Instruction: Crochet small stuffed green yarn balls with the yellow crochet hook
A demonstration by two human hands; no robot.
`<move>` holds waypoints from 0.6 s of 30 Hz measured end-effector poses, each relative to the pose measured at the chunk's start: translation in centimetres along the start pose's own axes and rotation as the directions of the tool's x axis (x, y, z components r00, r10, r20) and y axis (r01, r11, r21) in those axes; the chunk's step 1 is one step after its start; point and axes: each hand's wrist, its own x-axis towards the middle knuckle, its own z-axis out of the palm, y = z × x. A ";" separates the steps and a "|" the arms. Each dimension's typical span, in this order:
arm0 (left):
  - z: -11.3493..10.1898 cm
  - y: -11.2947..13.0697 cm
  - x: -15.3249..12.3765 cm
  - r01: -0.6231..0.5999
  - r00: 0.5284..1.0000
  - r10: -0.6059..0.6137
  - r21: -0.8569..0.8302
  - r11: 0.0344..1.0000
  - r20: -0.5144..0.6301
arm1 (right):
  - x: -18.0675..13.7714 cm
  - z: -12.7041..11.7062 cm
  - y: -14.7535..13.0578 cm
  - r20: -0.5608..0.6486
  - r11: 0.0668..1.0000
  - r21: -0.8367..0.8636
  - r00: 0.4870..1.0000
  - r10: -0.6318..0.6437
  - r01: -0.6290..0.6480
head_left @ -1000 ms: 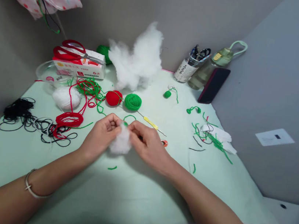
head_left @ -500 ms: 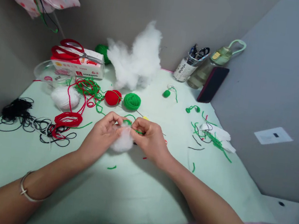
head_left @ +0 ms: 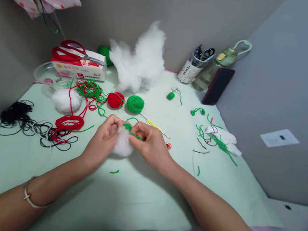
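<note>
Over the middle of the table, my left hand (head_left: pixel 103 136) is closed on a small green knitted or crocheted piece (head_left: pixel 127 126) and a tuft of white stuffing (head_left: pixel 122 144) that bulges out below it. My right hand (head_left: pixel 150 141) pinches at the other side of the same piece, a short green yarn end (head_left: pixel 137 137) sticking out between its fingers. Both hands' fingers partly cover the piece. Just beyond the right hand lies a yellow-handled crochet hook (head_left: pixel 153 124). A small orange ring-like item (head_left: pixel 168 146) shows beside that wrist.
Behind the hands sit a red yarn ball (head_left: pixel 115 100), a green yarn ball (head_left: pixel 135 104) and a heap of stuffing (head_left: pixel 138 61). Tangled black yarn (head_left: pixel 17 112) lies left. Red-handled scissors (head_left: pixel 69 52) rest on a box (head_left: pixel 91 71). A bottle (head_left: pixel 208 75) and phone (head_left: pixel 218 86) stand back right.
My hands have shifted slightly left with the green piece and stuffing. More of the crochet hook and the orange item now shows. The view has moved a little.
</note>
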 end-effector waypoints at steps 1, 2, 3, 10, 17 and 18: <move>0.0 0.2 -0.1 0.010 1.000 -0.010 -0.022 1.000 0.003 | 0.2 -0.1 0.2 -0.028 1.000 -0.005 1.000 -0.009 0.009; 0.0 0.3 -0.1 0.022 1.000 -0.022 -0.037 0.999 -0.001 | 0.3 -0.1 0.3 -0.055 1.000 -0.011 0.998 -0.016 0.015; 0.0 0.5 -0.1 0.037 0.999 -0.038 -0.047 0.998 -0.011 | 0.4 -0.2 0.4 -0.078 1.000 -0.019 0.997 -0.018 0.017; -0.5 1.1 0.6 0.089 0.996 -0.087 -0.045 0.995 0.036 | 0.3 -0.9 0.1 -0.062 0.996 -0.092 0.998 -0.019 0.014; -0.6 0.4 0.8 -0.022 1.000 0.022 0.037 0.999 -0.001 | -0.8 -0.4 -0.7 0.090 0.981 -0.165 0.992 -0.089 0.103; -0.6 0.3 0.8 -0.049 0.998 0.050 0.055 0.997 -0.024 | -1.0 -0.2 -0.8 0.103 0.981 -0.160 0.990 -0.092 0.108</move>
